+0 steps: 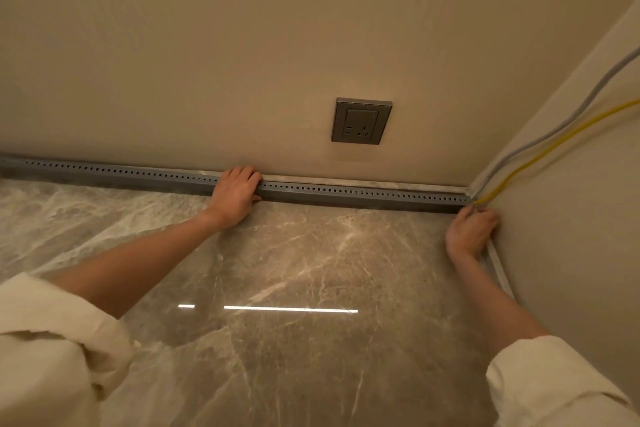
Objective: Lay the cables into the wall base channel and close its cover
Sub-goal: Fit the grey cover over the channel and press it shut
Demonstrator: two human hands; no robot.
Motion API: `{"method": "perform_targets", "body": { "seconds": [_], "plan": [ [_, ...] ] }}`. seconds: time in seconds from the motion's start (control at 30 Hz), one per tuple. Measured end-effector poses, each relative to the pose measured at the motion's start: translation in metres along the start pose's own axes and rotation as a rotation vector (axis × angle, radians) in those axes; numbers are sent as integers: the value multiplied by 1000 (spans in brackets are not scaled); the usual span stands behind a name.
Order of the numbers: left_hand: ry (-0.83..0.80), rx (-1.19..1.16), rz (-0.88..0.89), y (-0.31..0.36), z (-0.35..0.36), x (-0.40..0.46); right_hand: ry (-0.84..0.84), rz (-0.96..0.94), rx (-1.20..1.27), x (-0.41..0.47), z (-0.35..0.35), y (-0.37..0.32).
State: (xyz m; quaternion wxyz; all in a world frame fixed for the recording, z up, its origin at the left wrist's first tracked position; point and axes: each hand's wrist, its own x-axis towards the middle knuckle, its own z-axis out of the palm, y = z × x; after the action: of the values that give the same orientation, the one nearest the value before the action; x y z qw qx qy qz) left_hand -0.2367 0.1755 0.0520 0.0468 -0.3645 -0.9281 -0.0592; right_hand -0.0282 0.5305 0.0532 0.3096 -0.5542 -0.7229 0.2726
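L hand point(237, 192) on channel point(346, 196) (perforated); R hand point(471, 230) by cables point(540, 152).

Long perforated metal channel point(346, 192) runs along the wall's foot; left hand point(235, 192) on its middle, right hand point(471, 229) at the corner end, square wall socket point(361, 121) above.

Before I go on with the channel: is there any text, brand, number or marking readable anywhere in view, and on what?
None readable.
Wall socket: only its pin slots show; no brand or rating can be made out.
Grey perforated channel: a row of punched holes, no print visible.
Grey cable and yellow cable: any jacket print is too small to read.
Walls, floor, sleeves: no writing.
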Motion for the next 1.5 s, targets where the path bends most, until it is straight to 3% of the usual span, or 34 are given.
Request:
{"method": "perform_targets", "body": {
  "seconds": [0.3,0.77,1.13,1.27,1.37,1.5],
  "plan": [
    [13,-88,-61,-19,-9,-5,-255,286,384,43,16,-29],
    [62,-63,-32,-16,-14,12,-96,30,47,62,10,-39],
    [97,59,-169,-1,-10,19,-23,137,19,51,18,-36],
    [80,76,-198,2,-7,16,0,317,222,28,31,-42],
    [80,64,-203,2,-7,12,-77,389,449,21,53,-38],
    [73,58,-199,-2,-8,8,-140,424,525,37,94,-11]
  ]
}}
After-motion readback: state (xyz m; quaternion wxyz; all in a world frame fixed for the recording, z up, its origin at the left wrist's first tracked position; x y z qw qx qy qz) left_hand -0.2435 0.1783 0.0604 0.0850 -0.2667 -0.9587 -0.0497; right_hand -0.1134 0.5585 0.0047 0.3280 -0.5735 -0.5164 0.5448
